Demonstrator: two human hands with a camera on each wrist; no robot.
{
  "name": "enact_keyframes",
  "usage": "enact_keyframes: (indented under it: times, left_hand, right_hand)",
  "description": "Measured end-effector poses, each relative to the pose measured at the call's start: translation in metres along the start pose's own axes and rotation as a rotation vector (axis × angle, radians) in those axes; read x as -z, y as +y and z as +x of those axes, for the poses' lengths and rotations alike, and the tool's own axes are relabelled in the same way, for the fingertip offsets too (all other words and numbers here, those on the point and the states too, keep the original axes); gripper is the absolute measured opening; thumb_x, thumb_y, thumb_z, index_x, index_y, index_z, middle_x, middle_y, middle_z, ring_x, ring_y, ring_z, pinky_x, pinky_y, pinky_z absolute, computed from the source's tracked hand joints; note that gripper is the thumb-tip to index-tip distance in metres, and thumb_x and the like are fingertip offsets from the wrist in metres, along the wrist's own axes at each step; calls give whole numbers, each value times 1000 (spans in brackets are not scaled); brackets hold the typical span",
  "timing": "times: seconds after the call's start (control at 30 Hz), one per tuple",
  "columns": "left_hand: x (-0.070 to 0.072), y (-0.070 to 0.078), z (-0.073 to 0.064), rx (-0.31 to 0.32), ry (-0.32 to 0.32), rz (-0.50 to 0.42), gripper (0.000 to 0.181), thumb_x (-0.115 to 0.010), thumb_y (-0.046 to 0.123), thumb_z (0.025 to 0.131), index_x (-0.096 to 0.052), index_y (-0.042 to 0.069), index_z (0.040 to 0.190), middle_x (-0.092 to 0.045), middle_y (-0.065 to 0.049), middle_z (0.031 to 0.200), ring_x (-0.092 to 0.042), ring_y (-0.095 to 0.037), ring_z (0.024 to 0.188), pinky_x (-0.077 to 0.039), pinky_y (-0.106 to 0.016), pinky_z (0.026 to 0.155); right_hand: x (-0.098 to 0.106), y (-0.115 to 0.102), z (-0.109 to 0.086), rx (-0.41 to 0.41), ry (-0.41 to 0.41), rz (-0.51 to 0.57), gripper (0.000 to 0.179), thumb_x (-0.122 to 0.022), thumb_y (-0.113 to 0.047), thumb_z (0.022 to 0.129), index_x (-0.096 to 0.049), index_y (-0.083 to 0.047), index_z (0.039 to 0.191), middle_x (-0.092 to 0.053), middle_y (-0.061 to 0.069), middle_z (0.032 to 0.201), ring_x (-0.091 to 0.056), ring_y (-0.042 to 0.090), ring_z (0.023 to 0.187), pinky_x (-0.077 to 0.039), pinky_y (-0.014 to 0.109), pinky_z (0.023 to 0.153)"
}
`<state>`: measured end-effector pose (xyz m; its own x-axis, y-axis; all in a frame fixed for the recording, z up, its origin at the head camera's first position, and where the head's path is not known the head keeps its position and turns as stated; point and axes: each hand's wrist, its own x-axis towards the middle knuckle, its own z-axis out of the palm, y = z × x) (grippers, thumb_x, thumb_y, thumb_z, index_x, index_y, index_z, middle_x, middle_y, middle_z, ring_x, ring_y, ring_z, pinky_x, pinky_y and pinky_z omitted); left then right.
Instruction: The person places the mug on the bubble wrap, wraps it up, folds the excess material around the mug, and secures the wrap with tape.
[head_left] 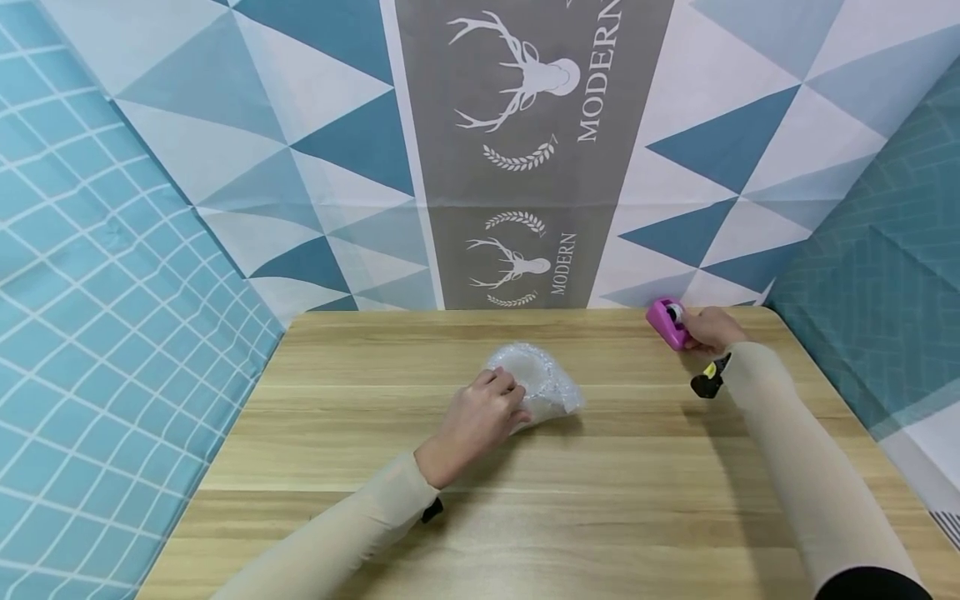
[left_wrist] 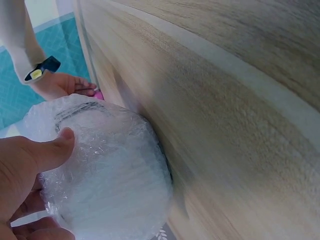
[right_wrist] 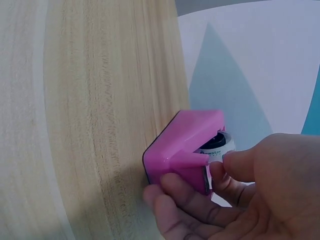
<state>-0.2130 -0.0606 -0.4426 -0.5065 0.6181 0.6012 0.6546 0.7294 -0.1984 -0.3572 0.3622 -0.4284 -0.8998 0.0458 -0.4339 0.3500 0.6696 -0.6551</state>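
Observation:
In the middle of the table lies a rounded bundle in clear bubble wrap [head_left: 546, 385]; what is inside cannot be made out. My left hand [head_left: 480, 419] grips its left edge, and the left wrist view shows the thumb [left_wrist: 60, 150] on the wrap with fingers curled below. At the far right of the table sits a pink tape dispenser [head_left: 664, 325] with a small roll of tape [right_wrist: 220, 147]. My right hand [head_left: 712, 327] is at its right side. Thumb and forefinger pinch at the roll's end of the dispenser, and other fingers touch its body.
The wooden table [head_left: 360, 358] ends against a wall covering [head_left: 517, 167] with triangles and deer heads. Blue patterned cloth [head_left: 97, 333] hangs at the left and teal cloth [head_left: 885, 250] at the right. A dark wrist camera [head_left: 708, 379] sits on the right wrist.

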Motion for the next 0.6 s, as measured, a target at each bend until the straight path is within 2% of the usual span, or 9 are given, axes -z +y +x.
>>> enact_keyframes:
  times: [0.3,0.6]
  left_hand:
    - [1,0,-2,-4,12,5,32,-86,41,81,-74,12,89,-69,-2,91,-67,-20,84,-62,-26,67]
    - [2,-1,-2,-4,0,-4,30,-86,40,82,-74,13,87,-66,1,87,-64,-17,82,-61,-25,68]
  right_hand:
    - [0,1,-3,36,5,-8,44,-39,-33,109,-54,8,100,-59,2,68,-57,13,62,-52,28,59]
    - [-1,7,-3,54,27,22,48,-42,-36,108,-53,11,108,-62,4,73,-61,14,66,-55,28,60]
